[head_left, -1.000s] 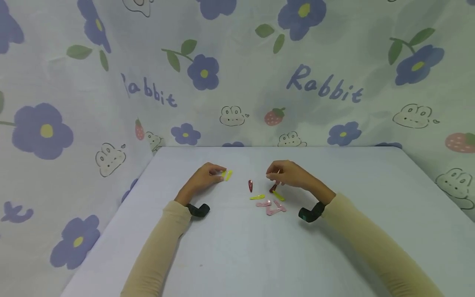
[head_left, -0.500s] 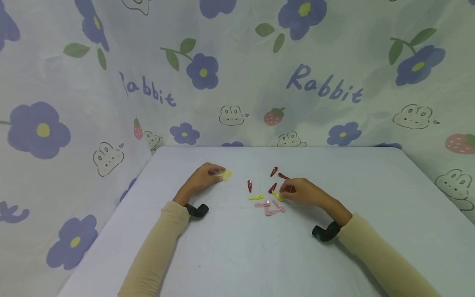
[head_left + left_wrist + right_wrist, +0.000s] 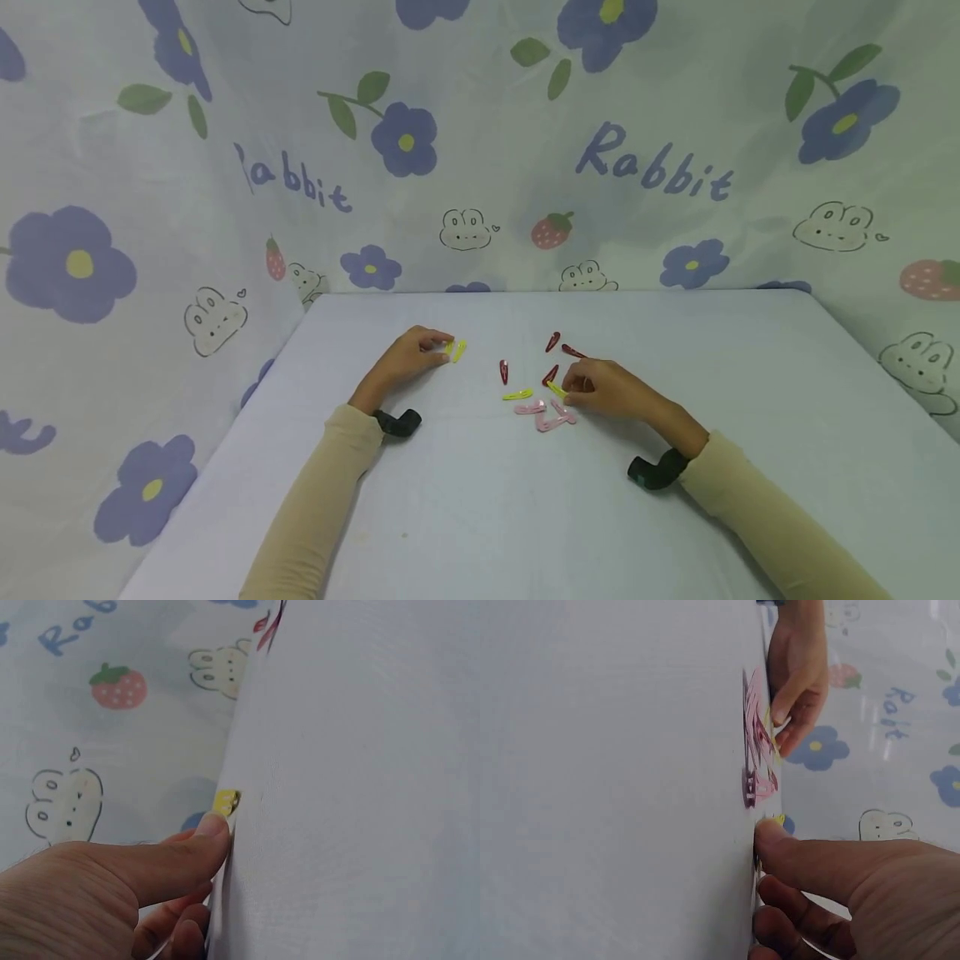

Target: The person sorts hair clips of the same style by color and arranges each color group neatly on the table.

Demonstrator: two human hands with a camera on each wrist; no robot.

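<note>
In the head view, my left hand (image 3: 408, 360) rests on the far left of the table, thumb and forefinger around a yellow snap hair clip (image 3: 449, 347). A second yellow clip (image 3: 460, 351) lies just beside it. My right hand (image 3: 607, 388) pinches the end of another yellow hair clip (image 3: 556, 389), which overlaps a dark red clip (image 3: 551, 375). In the right wrist view the thumb (image 3: 776, 838) hides most of that clip. Two more dark red clips, one upright (image 3: 553, 341) and one slanted (image 3: 573, 351), lie beyond the right hand.
A single red clip (image 3: 504, 372) and a yellow clip (image 3: 517, 394) lie between the hands. Several pink clips (image 3: 555, 422) are grouped nearer to me. The white table (image 3: 465, 517) ends at a patterned cloth wall (image 3: 495, 125).
My right hand has left the red clips at the back, moving nearer and right to the yellow clip. Two red clips now show behind it. The left hand stays in place.
</note>
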